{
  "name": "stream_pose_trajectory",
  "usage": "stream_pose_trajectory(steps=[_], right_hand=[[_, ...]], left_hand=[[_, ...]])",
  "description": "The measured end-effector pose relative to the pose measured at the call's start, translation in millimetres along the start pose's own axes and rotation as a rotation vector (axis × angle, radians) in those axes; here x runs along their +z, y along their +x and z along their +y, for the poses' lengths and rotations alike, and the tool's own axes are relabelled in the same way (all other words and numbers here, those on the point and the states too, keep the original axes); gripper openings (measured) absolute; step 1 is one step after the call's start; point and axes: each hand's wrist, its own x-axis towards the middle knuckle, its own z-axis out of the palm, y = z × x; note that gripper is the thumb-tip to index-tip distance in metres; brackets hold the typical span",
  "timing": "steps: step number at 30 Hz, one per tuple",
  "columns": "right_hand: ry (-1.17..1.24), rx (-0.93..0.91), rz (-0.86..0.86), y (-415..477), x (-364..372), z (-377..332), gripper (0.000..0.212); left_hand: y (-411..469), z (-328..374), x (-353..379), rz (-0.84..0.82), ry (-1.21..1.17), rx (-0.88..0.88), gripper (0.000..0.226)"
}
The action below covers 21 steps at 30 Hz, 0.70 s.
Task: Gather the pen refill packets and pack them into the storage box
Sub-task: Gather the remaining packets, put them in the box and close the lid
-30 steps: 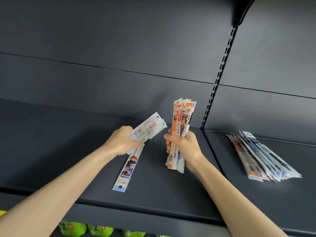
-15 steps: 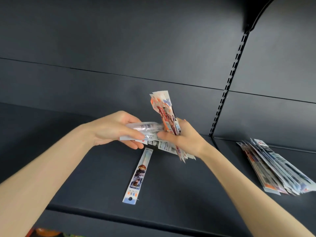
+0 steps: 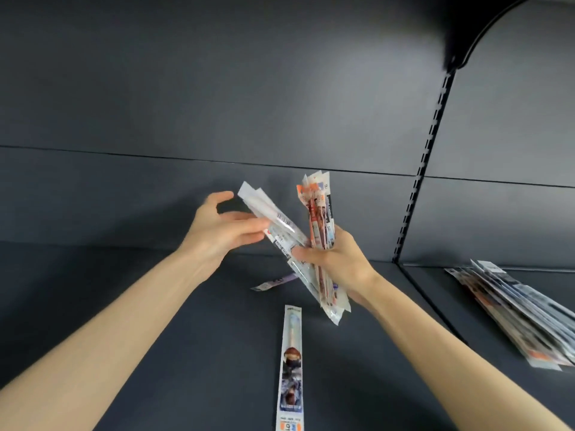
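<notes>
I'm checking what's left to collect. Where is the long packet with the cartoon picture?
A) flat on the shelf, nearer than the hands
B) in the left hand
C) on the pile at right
A: the packet lies flat on the shelf, clear of the left hand, the right hand and the pile.
</notes>
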Motion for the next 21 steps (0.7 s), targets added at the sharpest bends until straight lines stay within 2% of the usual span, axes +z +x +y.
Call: stream_pose_trajectory(steps=[1,3,4,6,10,13,18,21], right_hand=[[0.042,0.005,0.043,3,1,0,0.035],[0.070,0.010,0.083,7,3,-2,0.035],[0.072,0.012,0.089,7,4,-3,0.035],[0.078,0.029,0.072,7,3,-7,0.029],[0.172,0.154,-0.011,5,-4,-11,0.028],[0.241,0.207,-0.023,4,-10,-8,0.025],[0.301,0.228,-0.055,-2,-17,3,0.016],[0.317,0.230,-0.074,-3,-16,7,0.019]], left_hand=[[3,-3,5,-0.032,-0.051,-0.024,0.058],[6,-9,16,-0.186,0.039,-0.067,0.036],[6,-11,21,-0.257,0.110,-0.056,0.028],[10,-13,25,-0.296,0.203,0.011,0.020],[12,-14,30,-0.156,0.314,0.142,0.015],[11,-20,34,-0.021,0.199,0.201,0.014],[18,-20,34,0.110,-0.239,0.078,0.020],[21,-21,34,0.137,-0.227,0.020,0.025]])
